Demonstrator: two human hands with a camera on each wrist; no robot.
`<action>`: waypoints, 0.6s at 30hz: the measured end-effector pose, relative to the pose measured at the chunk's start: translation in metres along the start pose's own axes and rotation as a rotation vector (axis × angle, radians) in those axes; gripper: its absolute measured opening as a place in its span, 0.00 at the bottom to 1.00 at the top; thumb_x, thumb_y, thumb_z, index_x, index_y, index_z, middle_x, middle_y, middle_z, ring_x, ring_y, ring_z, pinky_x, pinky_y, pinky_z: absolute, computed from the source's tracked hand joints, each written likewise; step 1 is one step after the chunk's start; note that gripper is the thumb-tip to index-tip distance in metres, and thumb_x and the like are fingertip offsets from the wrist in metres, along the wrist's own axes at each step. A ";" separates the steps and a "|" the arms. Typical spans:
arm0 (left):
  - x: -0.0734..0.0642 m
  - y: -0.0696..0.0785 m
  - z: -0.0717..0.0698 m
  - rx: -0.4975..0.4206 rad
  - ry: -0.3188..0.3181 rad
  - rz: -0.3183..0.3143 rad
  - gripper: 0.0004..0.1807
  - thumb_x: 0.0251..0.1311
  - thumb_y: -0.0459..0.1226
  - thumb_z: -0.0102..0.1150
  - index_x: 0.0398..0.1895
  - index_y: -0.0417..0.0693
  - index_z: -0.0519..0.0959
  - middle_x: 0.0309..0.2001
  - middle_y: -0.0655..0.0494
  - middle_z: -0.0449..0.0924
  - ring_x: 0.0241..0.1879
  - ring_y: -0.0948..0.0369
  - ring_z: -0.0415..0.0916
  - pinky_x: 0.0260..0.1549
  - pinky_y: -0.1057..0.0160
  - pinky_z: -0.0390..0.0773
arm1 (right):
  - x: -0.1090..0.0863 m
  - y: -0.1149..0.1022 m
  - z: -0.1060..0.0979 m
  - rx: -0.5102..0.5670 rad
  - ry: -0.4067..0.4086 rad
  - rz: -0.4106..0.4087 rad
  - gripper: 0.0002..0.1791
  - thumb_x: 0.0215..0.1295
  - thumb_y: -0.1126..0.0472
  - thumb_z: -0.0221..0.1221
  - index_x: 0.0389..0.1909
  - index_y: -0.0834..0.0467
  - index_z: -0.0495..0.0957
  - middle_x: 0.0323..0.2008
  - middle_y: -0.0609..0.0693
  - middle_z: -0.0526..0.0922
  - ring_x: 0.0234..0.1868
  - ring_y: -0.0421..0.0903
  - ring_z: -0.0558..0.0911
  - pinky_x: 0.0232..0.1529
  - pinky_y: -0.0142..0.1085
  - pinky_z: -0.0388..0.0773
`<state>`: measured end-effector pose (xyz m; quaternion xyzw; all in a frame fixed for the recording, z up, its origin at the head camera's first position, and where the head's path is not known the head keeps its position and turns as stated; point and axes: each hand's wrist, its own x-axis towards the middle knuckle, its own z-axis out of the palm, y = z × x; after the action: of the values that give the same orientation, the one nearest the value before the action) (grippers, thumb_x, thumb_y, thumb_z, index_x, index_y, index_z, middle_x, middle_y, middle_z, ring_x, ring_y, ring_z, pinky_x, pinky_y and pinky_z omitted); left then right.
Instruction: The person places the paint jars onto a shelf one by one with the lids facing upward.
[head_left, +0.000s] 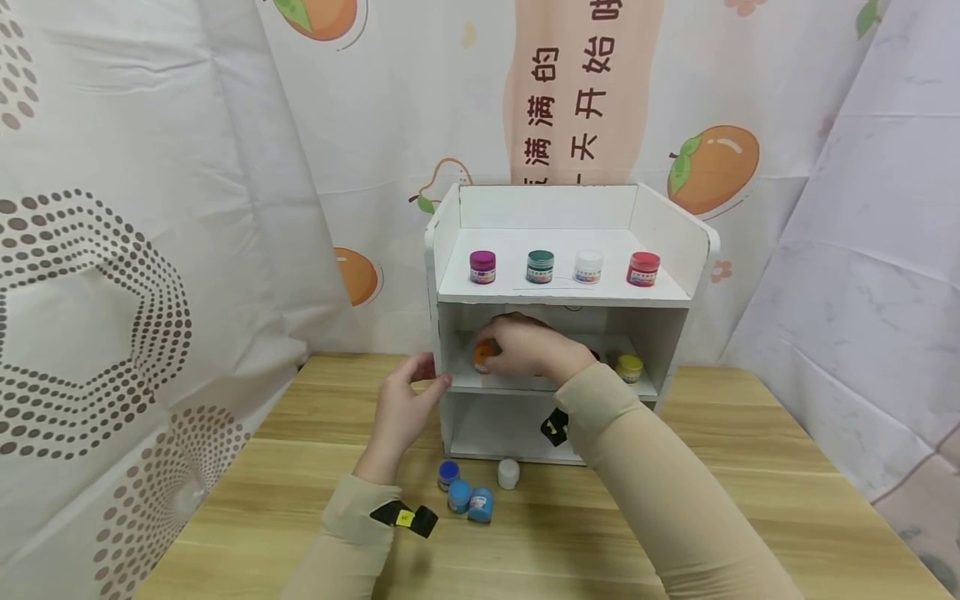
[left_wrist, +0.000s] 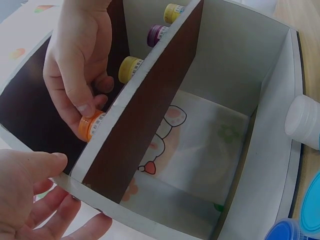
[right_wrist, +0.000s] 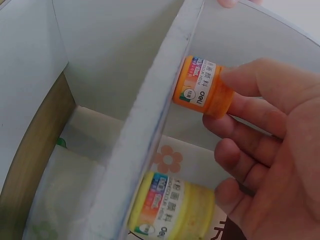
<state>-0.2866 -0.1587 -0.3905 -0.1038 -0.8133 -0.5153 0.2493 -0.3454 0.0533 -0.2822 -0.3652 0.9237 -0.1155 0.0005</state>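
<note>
My right hand [head_left: 528,346] reaches into the middle level of a white shelf unit [head_left: 540,302]. Its thumb and fingers pinch an orange paint jar [right_wrist: 202,87] by the lid; the jar's base is at the shelf board, near the left wall. Beside that jar stands a yellow paint jar [right_wrist: 170,207], hidden by the hand in the head view. Farther along the same board are a purple jar [left_wrist: 156,36] and another yellow jar [head_left: 629,367]. My left hand [head_left: 401,408] holds the left side panel at its front edge, thumb at the front and fingers along the outside.
On the top level stand a magenta jar [head_left: 482,267], a green jar [head_left: 540,267], a white jar [head_left: 588,267] and a red jar [head_left: 642,269]. Several blue jars [head_left: 459,496] and a white-lidded jar [head_left: 508,473] are on the wooden table [head_left: 300,483] before the unit.
</note>
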 end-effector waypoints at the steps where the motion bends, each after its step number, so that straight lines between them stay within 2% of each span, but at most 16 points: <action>1: 0.000 0.000 0.000 0.001 0.001 0.001 0.19 0.64 0.40 0.70 0.56 0.44 0.81 0.48 0.51 0.84 0.51 0.53 0.81 0.53 0.44 0.78 | 0.000 0.000 0.000 0.000 -0.004 0.000 0.09 0.68 0.56 0.64 0.47 0.51 0.85 0.37 0.43 0.80 0.37 0.44 0.75 0.41 0.39 0.74; 6: 0.000 -0.001 0.001 0.009 0.006 0.002 0.18 0.64 0.40 0.70 0.56 0.45 0.82 0.47 0.51 0.84 0.51 0.53 0.81 0.52 0.45 0.78 | 0.000 0.001 0.000 0.011 -0.014 -0.019 0.04 0.69 0.57 0.63 0.41 0.50 0.84 0.32 0.44 0.78 0.33 0.44 0.74 0.36 0.38 0.71; 9: 0.000 0.000 0.001 0.016 0.008 0.000 0.18 0.64 0.40 0.70 0.55 0.45 0.82 0.47 0.52 0.84 0.51 0.53 0.81 0.51 0.46 0.79 | 0.000 0.002 0.000 0.020 -0.012 -0.022 0.05 0.69 0.56 0.64 0.42 0.51 0.84 0.33 0.45 0.79 0.34 0.44 0.74 0.37 0.39 0.72; 14: 0.000 0.000 0.001 0.013 0.006 -0.005 0.19 0.64 0.41 0.70 0.56 0.45 0.82 0.47 0.51 0.84 0.51 0.53 0.81 0.52 0.44 0.78 | -0.005 0.007 0.001 0.052 0.014 0.006 0.19 0.68 0.53 0.65 0.57 0.53 0.82 0.47 0.46 0.81 0.46 0.44 0.77 0.52 0.40 0.76; 18: 0.000 0.001 0.000 0.008 -0.002 -0.009 0.19 0.64 0.41 0.70 0.56 0.45 0.82 0.48 0.51 0.84 0.51 0.52 0.80 0.54 0.41 0.77 | -0.014 0.011 0.002 0.070 0.070 -0.034 0.28 0.68 0.51 0.67 0.66 0.56 0.77 0.59 0.50 0.80 0.56 0.45 0.78 0.62 0.43 0.73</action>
<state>-0.2863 -0.1584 -0.3899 -0.0998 -0.8161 -0.5130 0.2465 -0.3425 0.0701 -0.2876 -0.3763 0.9123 -0.1602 -0.0210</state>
